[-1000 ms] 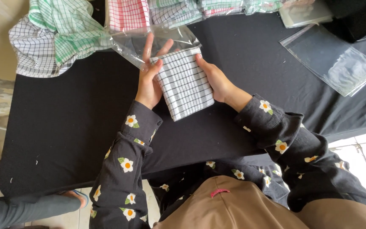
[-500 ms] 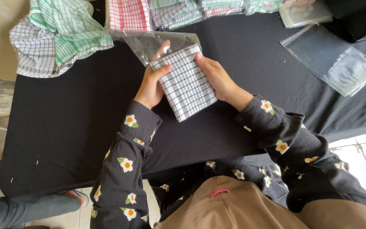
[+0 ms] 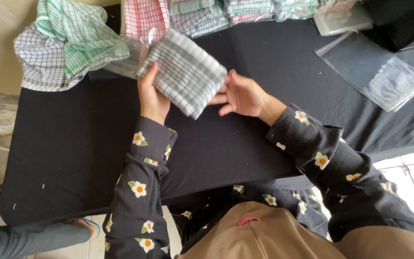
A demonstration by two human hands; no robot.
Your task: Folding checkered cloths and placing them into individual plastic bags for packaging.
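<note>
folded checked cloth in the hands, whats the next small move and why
Probably push the folded checked cloth further into the clear plastic bag. Its far end seems to sit at the bag's mouth while most of it is outside; the left hand grips cloth and bag, and the right hand is at the near edge, fingers spread, placed to push.

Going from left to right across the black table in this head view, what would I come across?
Loose checked cloths → left hand → folded grey-checked cloth → right hand → flat clear bag.
</note>
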